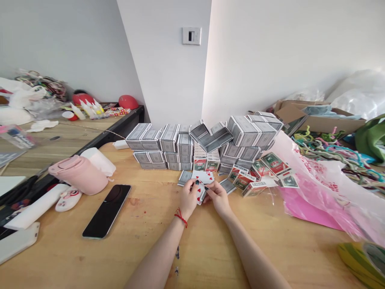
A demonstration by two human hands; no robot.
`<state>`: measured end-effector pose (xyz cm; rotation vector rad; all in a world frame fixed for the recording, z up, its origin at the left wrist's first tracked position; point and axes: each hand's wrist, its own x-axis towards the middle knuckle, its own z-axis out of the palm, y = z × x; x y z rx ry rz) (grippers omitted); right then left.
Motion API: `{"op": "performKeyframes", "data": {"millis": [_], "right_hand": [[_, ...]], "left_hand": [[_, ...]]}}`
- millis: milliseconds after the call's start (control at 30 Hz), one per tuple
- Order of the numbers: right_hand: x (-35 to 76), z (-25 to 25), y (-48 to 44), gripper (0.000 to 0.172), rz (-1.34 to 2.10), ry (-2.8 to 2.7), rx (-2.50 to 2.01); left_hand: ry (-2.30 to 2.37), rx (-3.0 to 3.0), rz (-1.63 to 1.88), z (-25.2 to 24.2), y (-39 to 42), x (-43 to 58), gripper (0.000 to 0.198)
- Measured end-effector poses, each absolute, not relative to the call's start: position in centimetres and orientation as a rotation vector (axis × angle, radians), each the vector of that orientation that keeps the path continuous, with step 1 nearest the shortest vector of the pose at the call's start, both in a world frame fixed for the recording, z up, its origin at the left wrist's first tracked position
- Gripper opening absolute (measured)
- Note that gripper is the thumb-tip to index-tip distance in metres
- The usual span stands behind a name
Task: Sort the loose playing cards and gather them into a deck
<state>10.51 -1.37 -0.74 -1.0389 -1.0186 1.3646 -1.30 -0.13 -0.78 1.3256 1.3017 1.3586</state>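
Observation:
Between the fingertips of both hands is a playing card (199, 194) with red hearts, held just above the table. My left hand (189, 196) pinches its left side, and a red string bracelet circles that wrist. On the card's right side the fingers of my right hand (217, 196) are closed. Another red-suited card (204, 175) lies face up just beyond them. Grey-backed cards (184, 177) lie flat on either side. Behind the hands stand stacked blocks folded from grey-backed cards (146, 138), with an open folded piece (210, 136) tilted on top.
Red and green card boxes (243, 179) lie right of the hands, beside a pink plastic sheet (313, 208). A black phone (107, 211), a pink tumbler (78, 174) and a white mouse (68, 199) are at left. Yellow-green tape (355, 257) sits at the front right edge.

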Motion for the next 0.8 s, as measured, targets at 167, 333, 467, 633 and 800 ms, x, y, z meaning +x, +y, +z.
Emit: {"op": "performKeyframes", "data": {"millis": [167,333,467,633,800], "right_hand": [[10.5,-0.8,-1.4,0.017,1.338,-1.030,-1.025],[10.1,-1.2,-1.4,0.014,1.336,-1.023,-1.000],[9.9,-1.4,-1.5,0.014,1.346,-1.031,-1.018],[10.0,-0.4,-2.1,0.015,1.384,-1.069,-0.939],[10.1,0.1,-2.1,0.023,1.521,-0.963,-0.915]], "left_hand": [[1.226,1.271,1.395,-0.9,-0.3,-1.4,0.019],[1.229,1.165,1.442,-0.9,-0.3,-1.3,0.026],[1.310,1.236,1.442,-0.6,-0.3,-1.3,0.023],[1.364,1.272,1.419,-0.1,-0.3,-1.5,0.016],[1.331,1.331,1.403,0.0,-0.3,-1.7,0.015]]}}
